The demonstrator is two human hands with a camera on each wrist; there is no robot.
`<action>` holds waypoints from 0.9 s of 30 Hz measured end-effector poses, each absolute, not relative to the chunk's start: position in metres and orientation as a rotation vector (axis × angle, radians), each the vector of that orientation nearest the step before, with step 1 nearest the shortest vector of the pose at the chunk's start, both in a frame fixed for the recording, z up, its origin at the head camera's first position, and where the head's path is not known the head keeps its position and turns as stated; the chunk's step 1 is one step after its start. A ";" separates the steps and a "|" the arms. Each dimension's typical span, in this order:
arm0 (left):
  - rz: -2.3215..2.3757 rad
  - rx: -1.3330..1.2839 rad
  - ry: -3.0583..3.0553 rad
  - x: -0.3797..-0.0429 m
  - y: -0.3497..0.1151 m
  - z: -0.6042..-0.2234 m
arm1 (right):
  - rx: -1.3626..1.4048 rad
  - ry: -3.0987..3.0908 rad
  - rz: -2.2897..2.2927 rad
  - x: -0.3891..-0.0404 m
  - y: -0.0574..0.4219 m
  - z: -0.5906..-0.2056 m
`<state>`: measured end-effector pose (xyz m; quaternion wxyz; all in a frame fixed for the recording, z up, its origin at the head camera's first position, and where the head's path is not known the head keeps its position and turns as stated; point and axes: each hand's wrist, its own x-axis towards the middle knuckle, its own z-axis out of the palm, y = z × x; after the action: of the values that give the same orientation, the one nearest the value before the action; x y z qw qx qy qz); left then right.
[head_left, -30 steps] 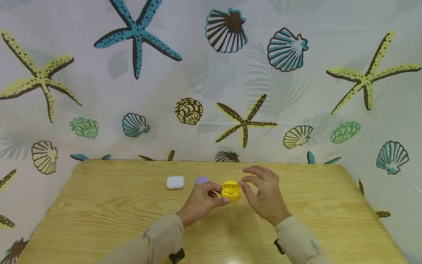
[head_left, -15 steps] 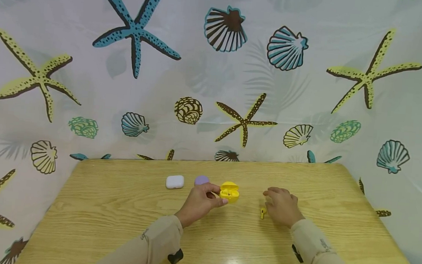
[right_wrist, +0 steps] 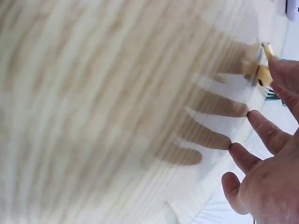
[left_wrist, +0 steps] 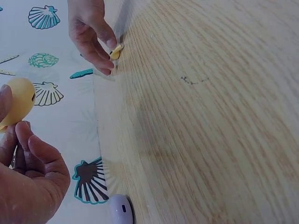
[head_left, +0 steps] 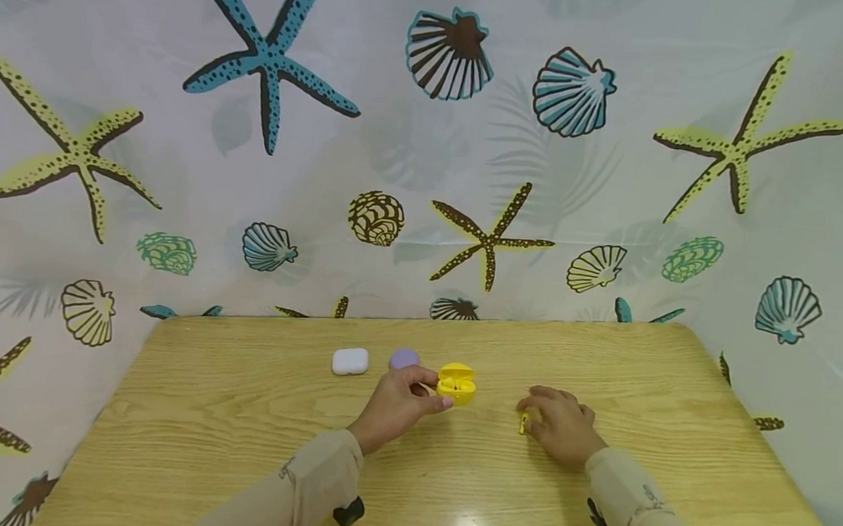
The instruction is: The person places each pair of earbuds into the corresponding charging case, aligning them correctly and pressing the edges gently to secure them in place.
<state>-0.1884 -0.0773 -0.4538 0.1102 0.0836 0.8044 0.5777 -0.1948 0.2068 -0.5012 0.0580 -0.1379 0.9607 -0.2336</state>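
In the head view my left hand (head_left: 395,407) holds a yellow earbud case (head_left: 456,385) above the table, its lid flipped up. Thumb and fingers grip the case from its left side, and the left wrist view shows the rounded shell (left_wrist: 21,100) between them. Further right, my right hand (head_left: 563,426) is down at the tabletop. Its thumb and forefinger pinch a small yellow earbud (head_left: 524,423), stem toward me. Seen from the right wrist, the earbud (right_wrist: 264,72) is at the fingertips, while the other fingers spread with their tips at the wood.
A white earbud case (head_left: 349,361) lies at the back left of the wooden table (head_left: 244,398). Next to it, partly behind my left hand, is a round purple case (head_left: 404,358). A patterned cloth (head_left: 432,147) with shells and starfish hangs behind the table.
My right hand has left the case's lid and gone right and down to the earbud on the table, where its fingers have closed in. The left hand keeps the case nearly still.
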 end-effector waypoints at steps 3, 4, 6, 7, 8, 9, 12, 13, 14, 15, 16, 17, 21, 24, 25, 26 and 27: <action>1.699 0.248 2.365 -0.188 -0.078 -0.454 | -0.438 2.941 -0.754 -0.193 0.207 -0.503; 1.696 0.248 2.368 -0.188 -0.078 -0.454 | -0.439 2.949 -0.769 -0.193 0.207 -0.504; 1.688 0.244 2.375 -0.189 -0.078 -0.454 | -0.445 2.963 -0.784 -0.192 0.207 -0.504; 1.685 0.242 2.377 -0.189 -0.078 -0.454 | -0.439 2.960 -0.796 -0.192 0.207 -0.505; 1.683 0.240 2.378 -0.189 -0.078 -0.454 | -0.428 2.959 -0.804 -0.192 0.207 -0.505; 1.681 0.239 2.380 -0.189 -0.078 -0.453 | -0.418 2.953 -0.814 -0.192 0.208 -0.505; 1.678 0.237 2.379 -0.189 -0.078 -0.453 | -0.378 2.941 -0.838 -0.192 0.209 -0.505; 1.680 0.238 2.377 -0.189 -0.078 -0.453 | -0.368 2.943 -0.840 -0.193 0.209 -0.505; 1.683 0.237 2.375 -0.189 -0.078 -0.452 | -0.365 2.947 -0.838 -0.193 0.210 -0.505; 1.684 0.237 2.375 -0.189 -0.078 -0.452 | -0.364 2.949 -0.841 -0.193 0.210 -0.505; 1.687 0.236 2.374 -0.189 -0.078 -0.452 | -0.365 2.957 -0.836 -0.193 0.210 -0.506; 1.690 0.234 2.371 -0.189 -0.078 -0.452 | -0.367 2.967 -0.828 -0.193 0.210 -0.507; 1.692 0.226 2.371 -0.189 -0.078 -0.452 | -0.374 3.011 -0.812 -0.193 0.209 -0.509; 1.695 0.232 2.369 -0.189 -0.078 -0.452 | -0.396 3.061 -0.794 -0.193 0.208 -0.508; 1.696 0.237 2.369 -0.189 -0.078 -0.453 | -0.402 3.079 -0.791 -0.193 0.207 -0.508; 1.699 0.234 2.364 -0.189 -0.078 -0.453 | -0.410 3.094 -0.788 -0.194 0.207 -0.507; 1.698 0.236 2.364 -0.189 -0.078 -0.453 | -0.418 3.110 -0.783 -0.194 0.207 -0.506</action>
<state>-0.1890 -0.0780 -0.4530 0.1104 0.0804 0.8046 0.5779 -0.1939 0.2069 -0.5065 -0.0461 -0.1291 0.9606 -0.2418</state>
